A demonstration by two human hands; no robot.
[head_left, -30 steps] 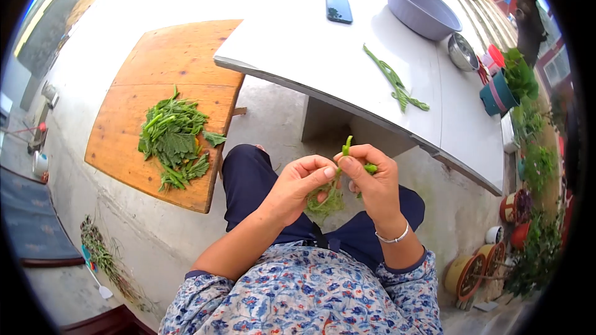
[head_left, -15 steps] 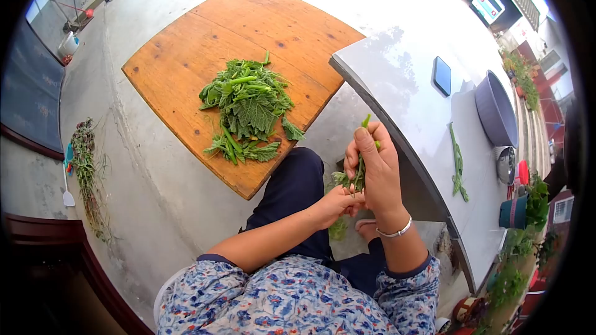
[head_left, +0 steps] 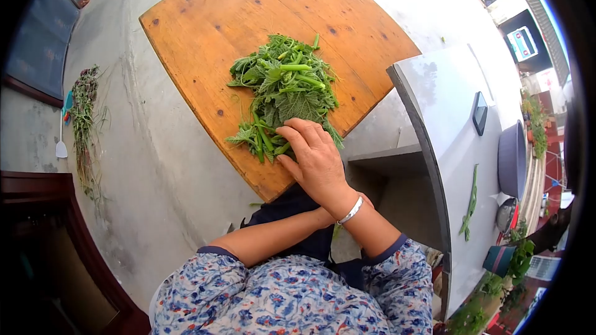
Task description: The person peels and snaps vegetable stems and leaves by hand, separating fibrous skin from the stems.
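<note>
A heap of green leaves and stems [head_left: 285, 80] lies on the wooden table [head_left: 217, 31]. My right hand [head_left: 313, 155], with a silver bracelet at the wrist, reaches over the heap's near edge. Its thumb and forefinger are apart beside some cut stems, and the other fingertips are over the leaves. My left hand [head_left: 363, 200] is mostly hidden under my right wrist, so its fingers and anything in them cannot be made out. A few green stems [head_left: 470, 203] lie on the white table [head_left: 462, 149] to the right.
On the white table are a phone [head_left: 480, 113], a purple-grey basin [head_left: 512, 160] and a metal bowl [head_left: 506, 215]. A green pot [head_left: 498, 260] stands by its right edge. Pulled plants [head_left: 84, 124] lie on the floor at left, beside a white-bladed tool [head_left: 61, 149].
My right hand has moved from in front of me to the heap, and the stems it held no longer show in it. My left hand has gone beneath my right wrist. The view has swung left.
</note>
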